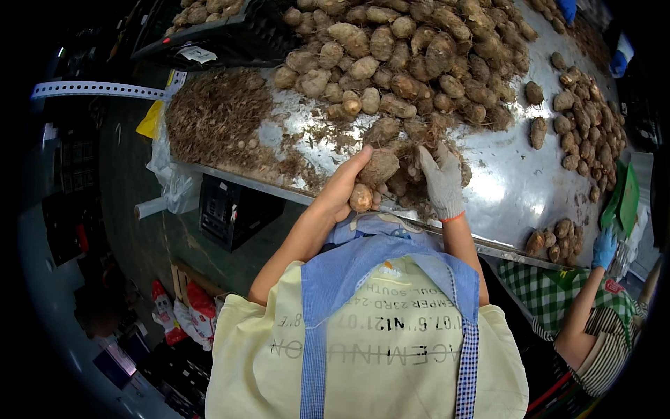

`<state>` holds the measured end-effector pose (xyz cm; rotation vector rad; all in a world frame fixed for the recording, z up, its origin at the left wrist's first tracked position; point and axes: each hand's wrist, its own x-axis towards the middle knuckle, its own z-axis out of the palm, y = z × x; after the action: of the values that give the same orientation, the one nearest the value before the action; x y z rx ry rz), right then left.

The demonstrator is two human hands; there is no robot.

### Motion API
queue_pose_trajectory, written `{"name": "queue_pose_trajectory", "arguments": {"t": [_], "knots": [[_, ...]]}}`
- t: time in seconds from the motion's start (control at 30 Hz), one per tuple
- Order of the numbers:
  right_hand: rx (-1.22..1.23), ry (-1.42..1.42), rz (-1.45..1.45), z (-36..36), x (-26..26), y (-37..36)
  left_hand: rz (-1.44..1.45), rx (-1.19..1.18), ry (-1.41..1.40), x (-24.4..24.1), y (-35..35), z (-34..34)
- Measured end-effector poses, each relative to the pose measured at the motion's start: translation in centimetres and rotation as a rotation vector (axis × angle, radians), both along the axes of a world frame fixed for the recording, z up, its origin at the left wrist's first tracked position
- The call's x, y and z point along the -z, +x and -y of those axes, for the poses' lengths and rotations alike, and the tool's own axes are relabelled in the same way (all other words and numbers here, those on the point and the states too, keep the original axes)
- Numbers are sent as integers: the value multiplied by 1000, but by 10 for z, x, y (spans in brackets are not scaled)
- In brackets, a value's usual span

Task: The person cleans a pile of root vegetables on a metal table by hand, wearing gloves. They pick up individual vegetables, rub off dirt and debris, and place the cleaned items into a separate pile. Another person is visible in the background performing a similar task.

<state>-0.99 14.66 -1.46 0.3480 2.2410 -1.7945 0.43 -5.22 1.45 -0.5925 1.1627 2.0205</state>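
My bare left hand (343, 180) grips a hairy brown taro corm (380, 168), its thumb lying along the top. A smaller corm with a pale cut-looking end (360, 198) sits against the same palm and fingers. My right hand (444, 180) wears a light knitted glove with an orange cuff. It rests against a clump of rooty taros (405, 175) between my hands, and roots and corms partly hide its fingertips. Both hands are over the near edge of a metal table (497, 183), just in front of my blue apron (340, 285).
A large taro heap (413, 57) covers the far side. Root debris (217, 115) lies left, below a black crate (220, 39). Smaller corms (583, 125) and a small pile (557, 241) lie right. A co-worker's blue-gloved hand (605, 247) is near a green bag (623, 201).
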Motion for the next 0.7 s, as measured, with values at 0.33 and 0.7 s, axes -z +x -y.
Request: {"name": "queue_pose_trajectory", "arguments": {"t": [0.33,0.7], "knots": [[-244,262,-195,14,-21,11,-93,95,-135,4,3,1],[-346,325,-206,16,-20,9,-9,123,-212,4,3,-2]]}}
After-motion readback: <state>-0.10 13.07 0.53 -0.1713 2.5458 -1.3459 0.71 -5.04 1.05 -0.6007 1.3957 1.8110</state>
